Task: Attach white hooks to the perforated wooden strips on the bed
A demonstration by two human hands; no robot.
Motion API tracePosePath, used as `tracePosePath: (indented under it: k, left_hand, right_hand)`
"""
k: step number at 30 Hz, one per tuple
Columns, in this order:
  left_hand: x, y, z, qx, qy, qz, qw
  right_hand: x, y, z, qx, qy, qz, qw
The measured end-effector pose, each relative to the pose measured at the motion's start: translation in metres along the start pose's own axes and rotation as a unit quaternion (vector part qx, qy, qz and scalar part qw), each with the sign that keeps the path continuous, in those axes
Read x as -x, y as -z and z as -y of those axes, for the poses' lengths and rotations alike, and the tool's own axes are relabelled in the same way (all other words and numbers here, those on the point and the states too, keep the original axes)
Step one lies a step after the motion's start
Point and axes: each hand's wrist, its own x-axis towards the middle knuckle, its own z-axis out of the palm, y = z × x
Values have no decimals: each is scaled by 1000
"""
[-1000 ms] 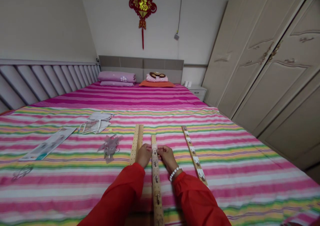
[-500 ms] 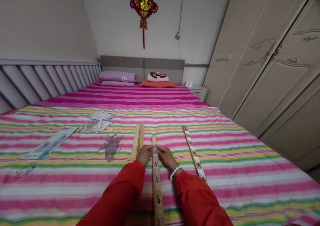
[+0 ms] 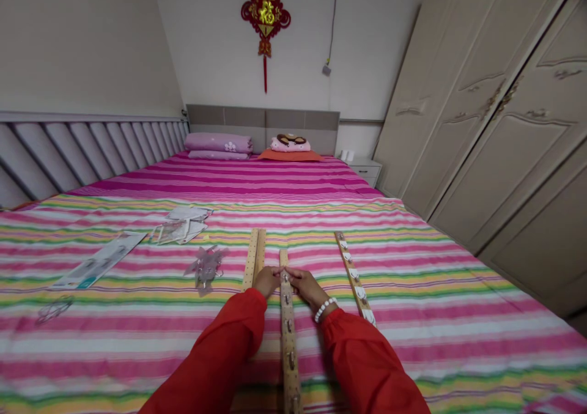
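Three long wooden strips lie on a striped bedspread (image 3: 413, 292). My left hand (image 3: 266, 281) and my right hand (image 3: 306, 287) meet on the middle strip (image 3: 288, 334), fingers pinched on a small hook (image 3: 285, 276) near its far end. Several metal hooks show along this strip closer to me. The left strip (image 3: 254, 258) is bare, touching my left hand's side. The right strip (image 3: 353, 276) carries several white hooks. Both arms wear red sleeves; a white bead bracelet (image 3: 323, 309) is on my right wrist.
Clear plastic packets (image 3: 205, 266) and white paper sheets (image 3: 183, 224) lie to the left, with a long card (image 3: 98, 261) further left. Pillows (image 3: 219, 144) sit at the headboard. A wardrobe (image 3: 495, 114) lines the right side; a padded wall panel (image 3: 73, 151) the left.
Both hands lowered the small pale hook piece onto the middle strip and now press it there. The camera shifted slightly.
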Motion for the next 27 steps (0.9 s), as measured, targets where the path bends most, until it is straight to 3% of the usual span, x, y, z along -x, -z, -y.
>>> tracePosePath:
  k: [15,19,21,25,27]
  left_hand:
    - [23,7,-11,94,28,-80,992]
    - [42,42,-12,98,5,-121,988]
    - [56,67,-5,71,-23,-184,980]
    - [88,114,24,-82,-70,-342,933]
    - [102,127,39,-157,-103,-376,907]
  right_hand:
    - [15,4,4,-42,-13,-87,995]
    - [16,4,3,-47,-17,-100,994]
    - [16,5,2,-48,-14,-103,993]
    - [16,5,1,-51,-3,-104,993]
    - [16,4,2,-52,0,-106,993]
